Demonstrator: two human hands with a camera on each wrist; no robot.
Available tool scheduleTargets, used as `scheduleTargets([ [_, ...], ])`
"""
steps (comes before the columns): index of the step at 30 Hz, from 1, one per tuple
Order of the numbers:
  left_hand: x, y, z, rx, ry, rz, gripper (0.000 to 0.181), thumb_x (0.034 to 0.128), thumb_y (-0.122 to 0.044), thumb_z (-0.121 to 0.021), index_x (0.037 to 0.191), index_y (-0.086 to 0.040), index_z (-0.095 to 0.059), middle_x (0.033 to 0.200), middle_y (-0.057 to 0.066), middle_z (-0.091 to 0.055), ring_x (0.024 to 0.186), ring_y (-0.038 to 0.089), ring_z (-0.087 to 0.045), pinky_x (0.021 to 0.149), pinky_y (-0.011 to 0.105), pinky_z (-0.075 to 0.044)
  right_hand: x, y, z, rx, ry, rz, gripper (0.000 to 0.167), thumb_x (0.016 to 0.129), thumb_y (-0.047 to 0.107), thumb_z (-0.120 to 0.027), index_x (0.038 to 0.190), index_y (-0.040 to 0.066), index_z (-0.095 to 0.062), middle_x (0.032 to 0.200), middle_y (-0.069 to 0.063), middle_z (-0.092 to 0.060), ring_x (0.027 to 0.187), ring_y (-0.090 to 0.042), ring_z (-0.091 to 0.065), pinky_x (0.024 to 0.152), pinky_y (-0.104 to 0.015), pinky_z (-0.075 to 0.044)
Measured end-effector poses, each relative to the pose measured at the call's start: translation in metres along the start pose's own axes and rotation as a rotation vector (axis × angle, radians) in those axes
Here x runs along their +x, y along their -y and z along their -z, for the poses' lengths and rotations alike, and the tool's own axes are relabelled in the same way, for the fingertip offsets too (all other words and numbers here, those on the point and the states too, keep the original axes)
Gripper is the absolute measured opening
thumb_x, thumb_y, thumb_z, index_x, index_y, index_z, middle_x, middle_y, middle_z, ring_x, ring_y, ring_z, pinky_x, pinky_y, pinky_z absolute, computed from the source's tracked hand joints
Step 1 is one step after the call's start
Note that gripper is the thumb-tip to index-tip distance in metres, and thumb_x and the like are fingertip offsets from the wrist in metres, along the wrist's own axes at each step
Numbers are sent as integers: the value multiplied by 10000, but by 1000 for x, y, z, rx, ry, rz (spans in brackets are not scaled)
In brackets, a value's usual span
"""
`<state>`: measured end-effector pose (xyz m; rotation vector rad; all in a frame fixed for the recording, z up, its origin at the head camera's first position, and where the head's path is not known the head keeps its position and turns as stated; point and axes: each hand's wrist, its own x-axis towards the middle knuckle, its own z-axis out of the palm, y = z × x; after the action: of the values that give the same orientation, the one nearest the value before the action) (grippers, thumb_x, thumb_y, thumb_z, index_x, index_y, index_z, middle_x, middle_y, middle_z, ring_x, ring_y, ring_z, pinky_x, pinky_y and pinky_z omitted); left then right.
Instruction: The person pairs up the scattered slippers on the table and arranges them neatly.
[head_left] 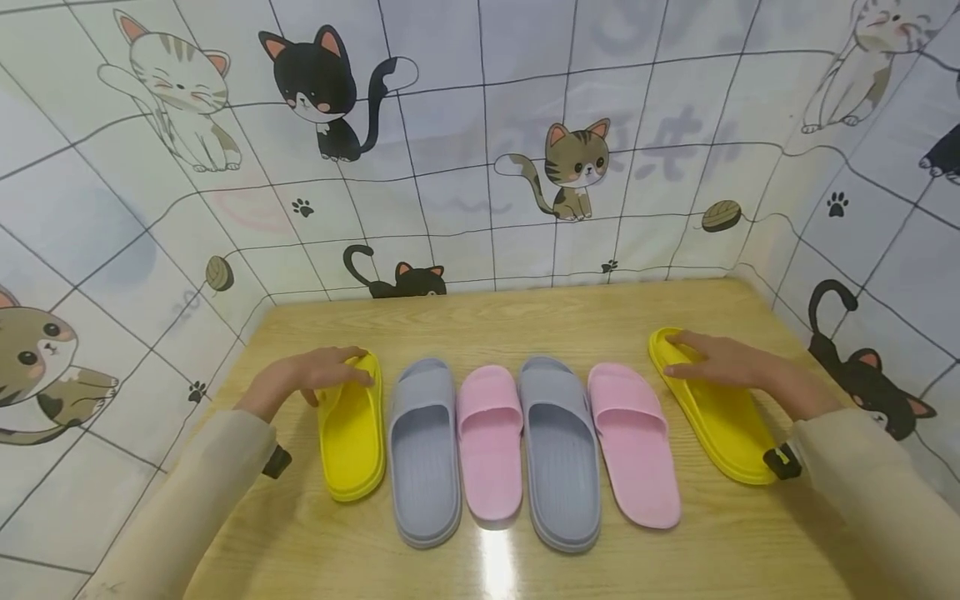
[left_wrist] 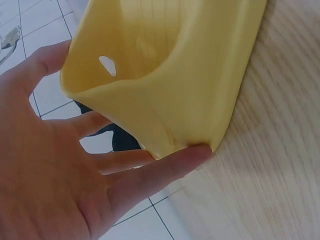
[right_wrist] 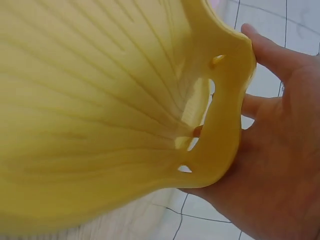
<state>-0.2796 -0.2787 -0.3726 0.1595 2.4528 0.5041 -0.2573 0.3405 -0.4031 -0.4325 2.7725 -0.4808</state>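
A yellow slipper point(head_left: 351, 454) lies at the left of the row, and my left hand point(head_left: 326, 371) grips its front end around the strap. In the left wrist view, the fingers of the left hand point(left_wrist: 55, 155) spread around the strap and toe of the yellow slipper point(left_wrist: 195, 75). At the far right, my right hand point(head_left: 723, 362) holds the other yellow slipper point(head_left: 723, 425) at its strap end, and this slipper slants. The right wrist view shows the right hand point(right_wrist: 285, 130) around the strap of that yellow slipper point(right_wrist: 90, 110); some fingertips are hidden behind it.
Between the yellow slippers stand a grey slipper point(head_left: 425, 475), a pink slipper point(head_left: 491, 467), another grey slipper point(head_left: 564, 475) and another pink slipper point(head_left: 641, 467), toes away from me. They lie on a wooden table point(head_left: 495, 325). A cat-patterned tiled backdrop point(head_left: 450, 183) encloses the back and sides.
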Motion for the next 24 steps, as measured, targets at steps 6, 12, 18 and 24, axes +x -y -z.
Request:
scheduleTargets([
  [6, 8, 4, 6, 23, -40, -12, 853, 965, -540, -576, 1632, -109, -266, 1664, 325, -198, 1390, 552, -417, 699, 460, -643, 4, -7, 3, 65, -44, 47, 802, 959, 507, -666, 1536, -1, -436, 1591, -391, -311, 1456, -619, -266, 1151, -772, -233],
  [12, 14, 6, 8, 41, -118, -35, 827, 958, -502, -600, 1614, -98, -300, 1643, 342, -220, 1360, 538, -430, 668, 458, -635, 11, -16, 6, 60, -123, 67, 807, 922, 475, -736, 1480, -42, -467, 1536, -352, -422, 1415, -573, -354, 1151, -741, -277],
  [18, 18, 15, 8, 88, -232, -63, 833, 946, -480, -643, 1600, -76, -323, 1594, 347, -314, 1200, 442, -515, 704, 402, -600, 14, -20, 10, 12, -166, 16, 740, 893, 525, -751, 1338, -42, -585, 1435, -367, -504, 1323, -543, -440, 1095, -727, -368],
  [24, 24, 26, 10, 122, -357, -116, 846, 933, -483, -662, 1566, -7, -365, 1579, 349, -367, 1385, 528, -427, 1088, 654, -450, 19, -21, 14, -77, -195, -13, 719, 905, 558, -720, 1322, -23, -645, 1300, -328, -619, 1180, -476, -533, 959, -645, -481],
])
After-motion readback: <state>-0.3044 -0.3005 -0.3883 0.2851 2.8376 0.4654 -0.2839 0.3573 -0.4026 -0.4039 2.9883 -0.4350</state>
